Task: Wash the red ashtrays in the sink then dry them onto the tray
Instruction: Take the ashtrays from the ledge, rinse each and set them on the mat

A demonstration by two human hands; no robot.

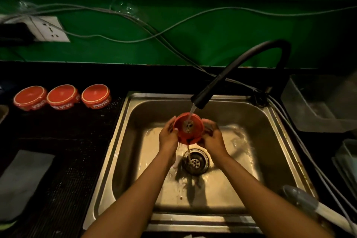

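Two hands hold one red ashtray (189, 128) over the middle of the sink (257, 141), just above the drain (195, 162). The left hand (167, 137) grips its left rim, fingers curled over the edge; the right hand (212, 137) cups the right side and underside, fingers wrapped behind the bowl. Neither is nearer than the other: the ashtray sits squarely between them, touching both.

It is tilted, its open face turned up and toward the person, so the bowl faces the tap (201, 99). Water from the spout strikes the inside just above centre and runs off the lower rim into the drain. That tilt is what the next move depends on, as I judge it: the hands need to turn the ashtray about its round axis so the stream reaches the rest of the wall and the notched rim.

Three more ashtrays (62, 96) stand in a row on the counter (58, 141) to the left, well apart from the sink, upright. A grey cloth (21, 183) lies on the counter near the left edge. Which item is the tray I cannot tell; a clear tub (301, 110) sits right of the sink.
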